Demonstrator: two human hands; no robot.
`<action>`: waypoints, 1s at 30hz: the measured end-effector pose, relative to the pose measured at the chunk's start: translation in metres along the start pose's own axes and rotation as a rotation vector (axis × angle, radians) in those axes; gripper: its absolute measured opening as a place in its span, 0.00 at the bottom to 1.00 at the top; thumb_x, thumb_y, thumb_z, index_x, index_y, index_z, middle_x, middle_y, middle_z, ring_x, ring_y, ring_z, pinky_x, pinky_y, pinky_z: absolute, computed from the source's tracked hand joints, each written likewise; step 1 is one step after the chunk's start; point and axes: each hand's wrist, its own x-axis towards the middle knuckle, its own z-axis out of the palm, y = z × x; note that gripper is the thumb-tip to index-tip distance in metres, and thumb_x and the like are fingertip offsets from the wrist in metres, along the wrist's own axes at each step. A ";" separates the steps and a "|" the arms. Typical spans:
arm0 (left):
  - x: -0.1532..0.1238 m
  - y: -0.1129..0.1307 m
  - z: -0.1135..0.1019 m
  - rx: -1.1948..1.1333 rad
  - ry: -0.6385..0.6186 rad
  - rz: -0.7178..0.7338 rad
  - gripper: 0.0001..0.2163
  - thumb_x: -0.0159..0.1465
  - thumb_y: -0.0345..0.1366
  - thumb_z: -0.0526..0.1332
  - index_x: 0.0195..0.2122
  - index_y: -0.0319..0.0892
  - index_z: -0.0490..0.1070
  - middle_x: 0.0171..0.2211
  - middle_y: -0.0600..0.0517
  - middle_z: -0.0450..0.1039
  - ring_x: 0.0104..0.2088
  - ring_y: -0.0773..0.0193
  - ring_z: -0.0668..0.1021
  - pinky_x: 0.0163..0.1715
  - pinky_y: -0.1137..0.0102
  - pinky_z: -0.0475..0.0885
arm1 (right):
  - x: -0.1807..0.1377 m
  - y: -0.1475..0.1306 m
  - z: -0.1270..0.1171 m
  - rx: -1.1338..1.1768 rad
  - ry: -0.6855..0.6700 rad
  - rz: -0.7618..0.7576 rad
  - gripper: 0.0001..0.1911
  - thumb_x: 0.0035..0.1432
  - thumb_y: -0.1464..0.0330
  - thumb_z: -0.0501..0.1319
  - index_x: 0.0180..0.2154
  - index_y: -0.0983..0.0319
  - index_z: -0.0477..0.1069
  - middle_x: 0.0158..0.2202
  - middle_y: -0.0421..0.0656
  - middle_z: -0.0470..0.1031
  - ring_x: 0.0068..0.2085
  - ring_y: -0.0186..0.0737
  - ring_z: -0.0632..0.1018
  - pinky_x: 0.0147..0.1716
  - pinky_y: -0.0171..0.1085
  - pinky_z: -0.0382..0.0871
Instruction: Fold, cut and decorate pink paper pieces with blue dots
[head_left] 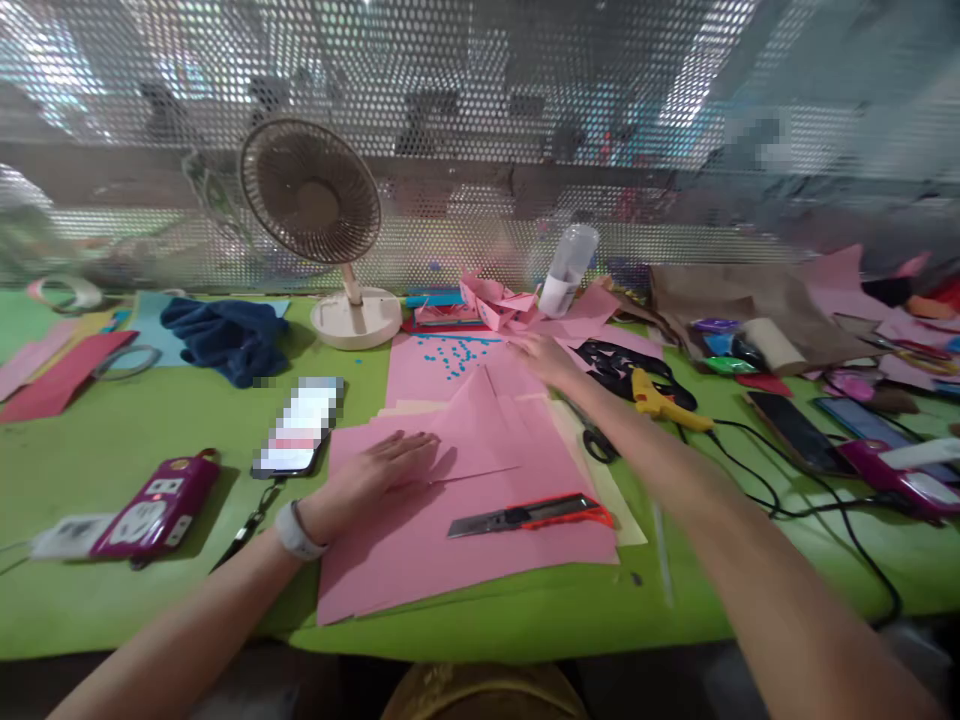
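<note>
My left hand point(382, 468) lies flat and open on a stack of pink paper sheets point(480, 520), pressing down a folded pink piece point(480, 425). My right hand point(541, 357) is stretched far forward, fingers extended, resting on pink paper point(427, 365) near a scatter of small blue dots point(454, 352). A red-and-black utility knife point(531, 514) lies on the pink sheets between my arms. Folded pink paper shapes point(495, 300) sit beyond my right hand.
A small desk fan point(315, 200) stands at the back. A phone point(300, 430), a maroon power strip point(154, 505) and a blue cloth point(225, 338) lie left. Scissors point(596, 435), a yellow glue gun point(660, 398), black cables point(787, 490), phones point(795, 430) and a white bottle point(566, 265) lie right.
</note>
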 end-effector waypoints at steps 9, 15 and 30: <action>-0.001 0.012 -0.002 -0.236 0.180 -0.087 0.21 0.69 0.43 0.55 0.62 0.50 0.63 0.64 0.48 0.62 0.61 0.54 0.69 0.58 0.56 0.70 | -0.048 -0.032 0.019 0.226 -0.084 0.110 0.09 0.55 0.62 0.64 0.28 0.61 0.71 0.22 0.39 0.74 0.23 0.35 0.73 0.28 0.34 0.65; 0.006 0.019 -0.001 -0.788 0.376 -0.311 0.27 0.63 0.42 0.62 0.63 0.46 0.60 0.63 0.42 0.62 0.61 0.48 0.69 0.51 0.53 0.76 | -0.054 -0.042 0.027 0.506 -0.087 0.171 0.07 0.58 0.67 0.61 0.39 0.63 0.70 0.34 0.44 0.77 0.26 0.32 0.75 0.27 0.33 0.71; 0.004 0.007 -0.002 -0.815 0.180 -0.404 0.20 0.61 0.45 0.63 0.51 0.40 0.70 0.49 0.41 0.75 0.49 0.53 0.78 0.46 0.56 0.78 | -0.135 -0.054 -0.014 0.273 -0.218 -0.340 0.13 0.55 0.59 0.64 0.37 0.61 0.76 0.38 0.47 0.76 0.39 0.43 0.76 0.43 0.43 0.70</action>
